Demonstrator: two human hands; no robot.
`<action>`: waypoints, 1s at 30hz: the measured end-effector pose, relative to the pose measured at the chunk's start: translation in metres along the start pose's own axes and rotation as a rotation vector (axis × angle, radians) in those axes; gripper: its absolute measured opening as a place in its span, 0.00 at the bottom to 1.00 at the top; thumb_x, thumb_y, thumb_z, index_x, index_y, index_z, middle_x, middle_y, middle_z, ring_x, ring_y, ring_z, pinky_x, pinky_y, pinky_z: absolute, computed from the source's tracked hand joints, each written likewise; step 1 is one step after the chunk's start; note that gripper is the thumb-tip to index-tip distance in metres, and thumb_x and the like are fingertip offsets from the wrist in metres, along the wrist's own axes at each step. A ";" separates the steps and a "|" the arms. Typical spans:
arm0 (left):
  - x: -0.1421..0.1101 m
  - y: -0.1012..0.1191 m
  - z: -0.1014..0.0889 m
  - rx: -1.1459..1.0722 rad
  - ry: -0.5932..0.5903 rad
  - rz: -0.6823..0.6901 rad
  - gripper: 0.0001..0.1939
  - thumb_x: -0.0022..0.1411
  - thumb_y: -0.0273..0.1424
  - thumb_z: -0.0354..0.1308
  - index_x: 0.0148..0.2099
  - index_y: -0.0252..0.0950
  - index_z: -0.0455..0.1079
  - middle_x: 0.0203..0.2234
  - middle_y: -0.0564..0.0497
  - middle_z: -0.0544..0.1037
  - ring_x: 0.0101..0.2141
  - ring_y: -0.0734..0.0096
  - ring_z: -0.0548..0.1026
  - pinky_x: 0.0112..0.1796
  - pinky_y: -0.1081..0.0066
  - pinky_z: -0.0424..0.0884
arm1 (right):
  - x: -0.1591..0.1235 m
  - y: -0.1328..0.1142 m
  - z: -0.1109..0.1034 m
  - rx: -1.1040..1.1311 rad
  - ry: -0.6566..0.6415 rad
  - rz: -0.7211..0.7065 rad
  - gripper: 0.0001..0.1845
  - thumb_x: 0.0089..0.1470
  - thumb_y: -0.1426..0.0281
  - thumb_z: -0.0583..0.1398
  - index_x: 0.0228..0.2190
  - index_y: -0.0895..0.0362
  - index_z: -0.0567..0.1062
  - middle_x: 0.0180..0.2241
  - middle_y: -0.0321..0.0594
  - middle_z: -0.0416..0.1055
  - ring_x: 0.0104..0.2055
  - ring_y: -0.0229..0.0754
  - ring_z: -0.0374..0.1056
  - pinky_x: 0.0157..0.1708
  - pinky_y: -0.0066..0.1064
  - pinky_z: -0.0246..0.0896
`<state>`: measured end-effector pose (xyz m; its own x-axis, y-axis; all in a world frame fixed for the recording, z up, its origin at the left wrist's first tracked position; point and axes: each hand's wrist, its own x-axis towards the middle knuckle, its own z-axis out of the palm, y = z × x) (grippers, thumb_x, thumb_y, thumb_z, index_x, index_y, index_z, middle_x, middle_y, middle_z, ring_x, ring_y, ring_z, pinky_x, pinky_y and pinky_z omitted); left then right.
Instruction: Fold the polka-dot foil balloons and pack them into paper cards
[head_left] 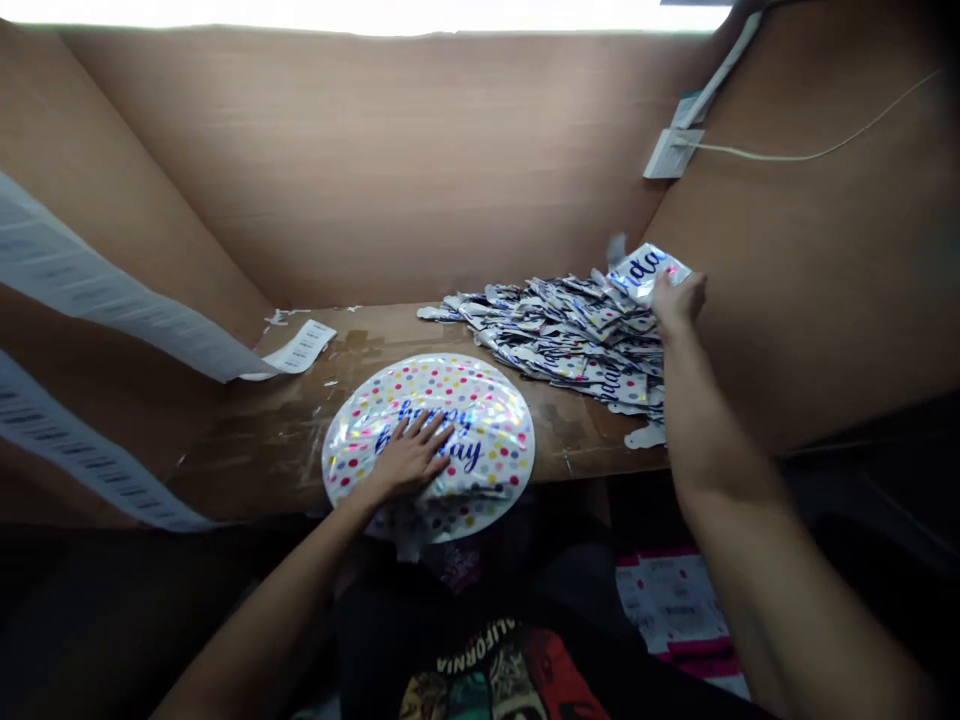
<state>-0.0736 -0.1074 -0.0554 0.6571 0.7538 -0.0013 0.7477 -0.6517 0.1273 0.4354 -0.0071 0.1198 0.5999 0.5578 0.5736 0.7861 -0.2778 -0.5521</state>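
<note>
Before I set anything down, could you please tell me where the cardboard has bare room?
The cardboard surface is mostly bare between the curled label strip and the round foil piece, and, more narrowly, between that piece and the foil pile. The right side is crowded by that pile and the right hand.

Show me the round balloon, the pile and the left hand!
Round balloon (484,425): head view, its dotted face.
Pile (566,335): head view, around its middle.
Left hand (409,460): head view, back of the hand.
</note>
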 end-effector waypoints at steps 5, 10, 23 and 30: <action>0.013 -0.010 -0.013 -0.084 -0.001 -0.057 0.31 0.72 0.49 0.49 0.73 0.47 0.57 0.73 0.46 0.53 0.71 0.45 0.50 0.67 0.45 0.46 | -0.140 -0.032 0.022 0.239 -0.470 -0.349 0.11 0.63 0.66 0.58 0.44 0.59 0.75 0.43 0.50 0.76 0.45 0.48 0.70 0.49 0.38 0.64; -0.033 -0.020 -0.025 -0.239 -0.085 0.113 0.31 0.54 0.53 0.71 0.54 0.42 0.72 0.54 0.42 0.72 0.53 0.49 0.69 0.53 0.57 0.66 | -0.308 -0.055 0.006 0.494 -1.116 -0.789 0.14 0.68 0.58 0.58 0.39 0.54 0.78 0.38 0.43 0.77 0.40 0.45 0.71 0.44 0.35 0.64; -0.011 -0.037 -0.028 -0.526 -0.163 -0.117 0.22 0.70 0.41 0.53 0.26 0.35 0.70 0.18 0.55 0.69 0.23 0.73 0.63 0.28 0.71 0.56 | -0.324 -0.089 0.018 0.081 -1.077 -0.969 0.26 0.64 0.53 0.60 0.56 0.55 0.71 0.50 0.49 0.73 0.52 0.53 0.66 0.50 0.40 0.54; -0.024 -0.034 -0.052 -0.494 0.092 -0.177 0.16 0.71 0.40 0.53 0.43 0.36 0.78 0.36 0.47 0.82 0.37 0.62 0.77 0.41 0.66 0.71 | -0.329 -0.129 0.037 0.162 -1.159 -0.989 0.11 0.66 0.69 0.54 0.39 0.55 0.77 0.43 0.45 0.75 0.46 0.47 0.68 0.48 0.37 0.56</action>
<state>-0.1198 -0.0984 -0.0082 0.4974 0.8673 0.0194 0.6977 -0.4133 0.5852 0.1311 -0.1255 -0.0196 -0.6403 0.7680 0.0094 0.7183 0.6031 -0.3467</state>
